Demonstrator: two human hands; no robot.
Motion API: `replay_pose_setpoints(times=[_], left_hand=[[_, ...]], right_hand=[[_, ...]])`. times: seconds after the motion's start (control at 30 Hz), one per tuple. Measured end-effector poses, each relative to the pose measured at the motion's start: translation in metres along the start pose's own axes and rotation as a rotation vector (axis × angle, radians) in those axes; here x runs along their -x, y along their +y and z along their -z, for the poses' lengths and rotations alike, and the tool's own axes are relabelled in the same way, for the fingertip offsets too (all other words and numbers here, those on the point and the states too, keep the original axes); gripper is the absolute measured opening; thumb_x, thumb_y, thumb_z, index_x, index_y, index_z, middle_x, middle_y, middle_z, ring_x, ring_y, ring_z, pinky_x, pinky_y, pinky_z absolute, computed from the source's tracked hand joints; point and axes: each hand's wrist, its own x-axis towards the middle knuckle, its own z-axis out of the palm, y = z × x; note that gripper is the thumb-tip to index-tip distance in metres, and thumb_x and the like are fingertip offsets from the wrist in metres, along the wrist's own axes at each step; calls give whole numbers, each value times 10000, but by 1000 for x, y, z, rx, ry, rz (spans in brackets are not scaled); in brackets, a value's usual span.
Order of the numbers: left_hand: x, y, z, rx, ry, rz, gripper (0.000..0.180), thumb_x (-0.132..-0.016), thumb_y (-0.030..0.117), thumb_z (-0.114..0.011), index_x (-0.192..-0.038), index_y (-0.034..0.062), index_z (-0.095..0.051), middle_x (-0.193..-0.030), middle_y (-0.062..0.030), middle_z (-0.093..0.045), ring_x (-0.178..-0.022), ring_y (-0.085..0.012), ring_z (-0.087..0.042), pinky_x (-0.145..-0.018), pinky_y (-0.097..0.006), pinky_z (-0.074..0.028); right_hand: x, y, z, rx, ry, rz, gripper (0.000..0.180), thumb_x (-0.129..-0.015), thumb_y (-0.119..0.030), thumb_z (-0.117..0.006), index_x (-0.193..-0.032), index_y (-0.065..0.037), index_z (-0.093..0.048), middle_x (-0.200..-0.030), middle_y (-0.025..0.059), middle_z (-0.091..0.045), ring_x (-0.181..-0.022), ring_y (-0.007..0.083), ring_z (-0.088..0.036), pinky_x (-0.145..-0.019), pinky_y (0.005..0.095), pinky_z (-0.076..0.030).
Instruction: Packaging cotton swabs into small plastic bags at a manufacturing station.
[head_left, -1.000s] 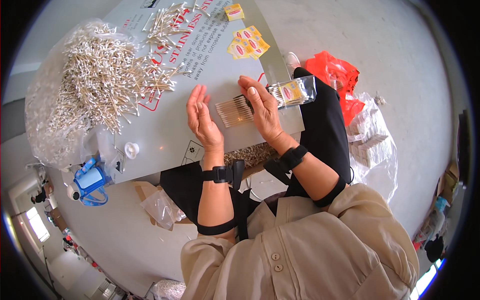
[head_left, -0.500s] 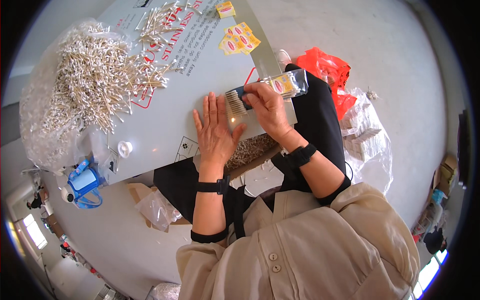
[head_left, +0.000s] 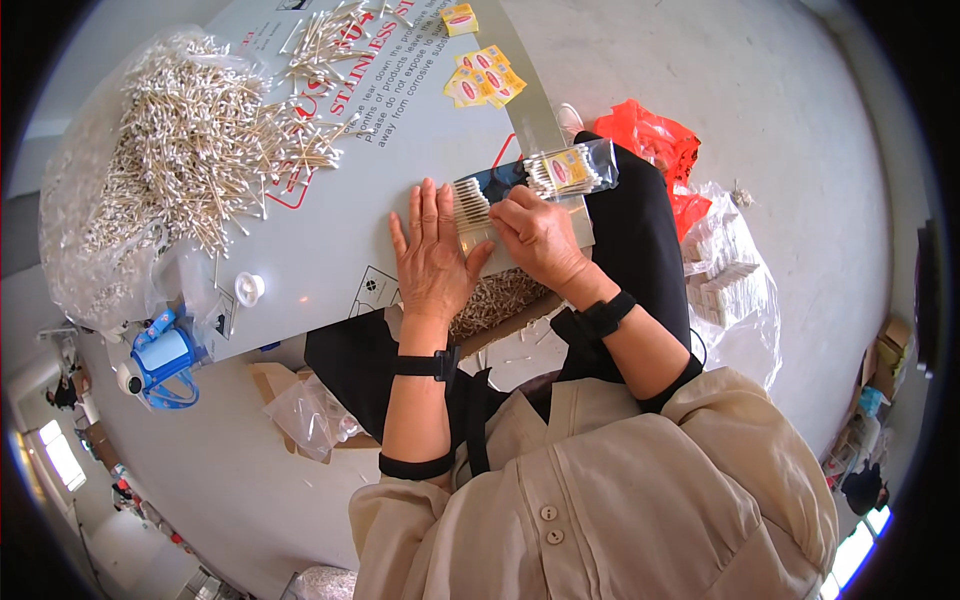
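Note:
A clear plastic packet [head_left: 560,172] with a yellow label lies on the grey board [head_left: 330,250], partly filled with cotton swabs [head_left: 472,205]. My right hand [head_left: 535,235] is closed on the packet's near end, fingers pinching the swab bundle. My left hand [head_left: 432,255] lies flat and open on the board, its fingertips against the swab ends at the packet's left side. Both wrists wear black bands.
A big heap of loose cotton swabs [head_left: 190,150] on clear plastic covers the board's left. Yellow labels [head_left: 485,75] lie at the far edge. A white cap [head_left: 249,288], a blue tape dispenser [head_left: 160,360], an orange bag [head_left: 655,140] and bagged white packets [head_left: 725,275] are around.
Both hands moved from upright and apart to closing on the swab bundle. The left hand now lies flat against the swabs while the right grips the packet.

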Motion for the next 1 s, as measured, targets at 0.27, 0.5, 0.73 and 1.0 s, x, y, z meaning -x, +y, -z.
replay_pose_setpoints(times=[0.27, 0.5, 0.73, 1.0], left_hand=[[0, 0, -2, -20, 8, -1, 896, -869, 578, -579, -1534, 88, -233, -1594, -135, -240, -1484, -302, -203, -1185, -560, -115], [-1, 1, -1, -20, 2, 8, 892, -867, 571, -587, -1531, 87, -240, -1594, -130, -242, -1484, -297, -203, -1185, -558, -116], [-1, 1, 0, -21, 4, 9, 884, -867, 556, -598, -1523, 73, -254, -1590, -133, -250, -1482, -300, -210, -1185, -558, -118], [-1, 3, 1, -31, 2, 13, 880, -867, 556, -600, -1519, 73, -260, -1590, -131, -250, -1483, -291, -209, -1187, -555, -119]], right_hand=[[0, -2, 0, -33, 41, -17, 77, -814, -103, -656, -883, -71, -642, -804, 95, -575, -723, 331, -631, -610, 430, -514], [-1, 1, -3, 36, 18, 4, 89, -814, -97, -654, -900, -76, -651, -795, 94, -575, -711, 322, -632, -600, 427, -512], [-3, -6, -1, 12, 24, -49, 118, -827, -103, -648, -943, -84, -647, -800, 97, -588, -713, 337, -633, -601, 438, -515], [-6, -7, -2, 64, 8, -85, 149, -837, -124, -643, -983, -95, -651, -831, 97, -603, -718, 342, -638, -615, 445, -520]])
